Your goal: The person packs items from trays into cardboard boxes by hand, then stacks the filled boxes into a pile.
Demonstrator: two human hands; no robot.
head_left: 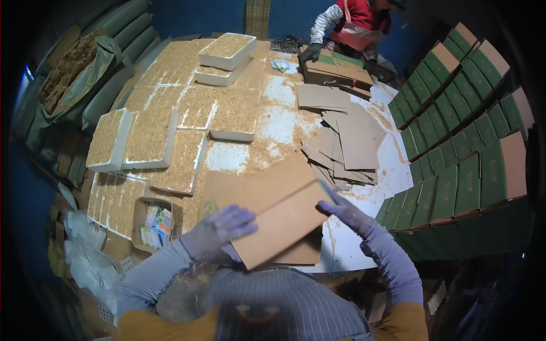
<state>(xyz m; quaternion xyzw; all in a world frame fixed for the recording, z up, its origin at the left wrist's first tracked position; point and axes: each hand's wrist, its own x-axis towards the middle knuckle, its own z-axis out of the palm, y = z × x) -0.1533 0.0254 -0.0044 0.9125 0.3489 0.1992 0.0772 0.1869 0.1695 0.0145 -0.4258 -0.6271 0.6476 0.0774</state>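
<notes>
A folded brown cardboard box lies tilted in front of me, over another flattened cardboard box on the table. My right hand, in a purple glove, grips its right edge, thumb on the upper face and fingers along the far side. At its left edge is my left hand, also gloved, with fingers stretched out flat against the cardboard. Part of that glove shows lower down, partly hidden by the box's corner.
Flat cardboard sheets lie loosely piled ahead. Green-and-brown boxes stand stacked on the right. White trays of tan shreds cover the left. A small carton of colourful packets sits near my left arm. Across the table, a person handles cardboard boxes.
</notes>
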